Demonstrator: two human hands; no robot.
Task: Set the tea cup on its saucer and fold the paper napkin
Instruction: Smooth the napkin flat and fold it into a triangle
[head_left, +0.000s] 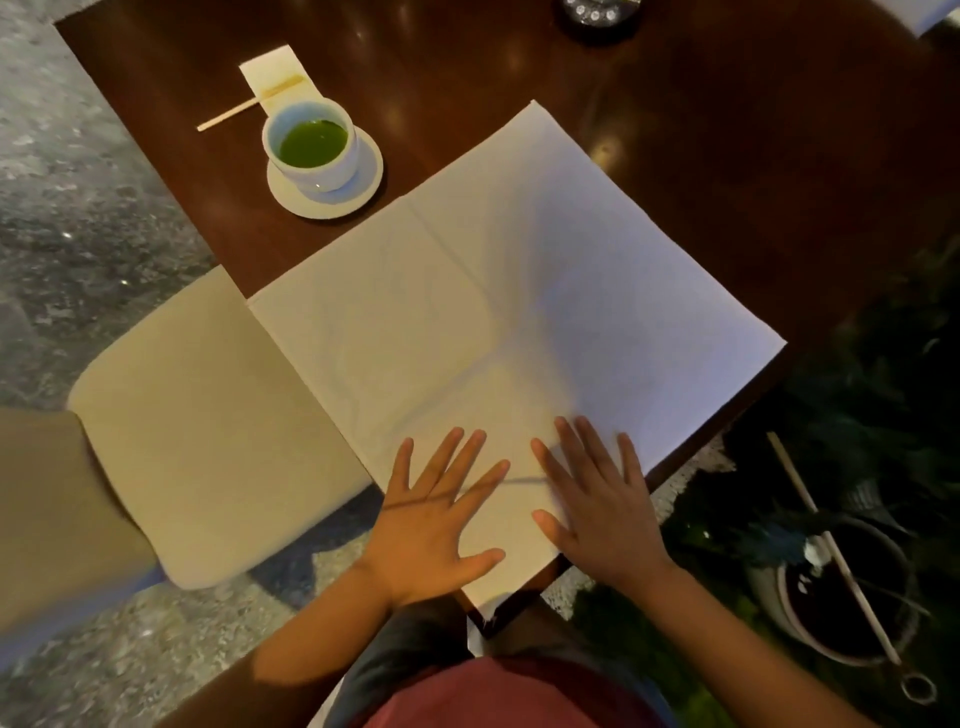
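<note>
A large white paper napkin (509, 312) lies spread flat and unfolded on the dark wooden table (675, 130), its near corner hanging over the table's corner. My left hand (431, 525) and my right hand (597, 509) rest flat on the napkin's near part, fingers spread, palms down, holding nothing. A white tea cup (311, 145) with green tea stands upright on its white saucer (363, 176) at the table's far left, well away from both hands.
Behind the cup, a wooden stick (228, 115) rests on a small folded paper (272, 70). A beige chair seat (192, 431) stands to the left. A potted plant (841, 587) with a stake sits on the floor at right. A dark object (597, 18) sits at the far edge.
</note>
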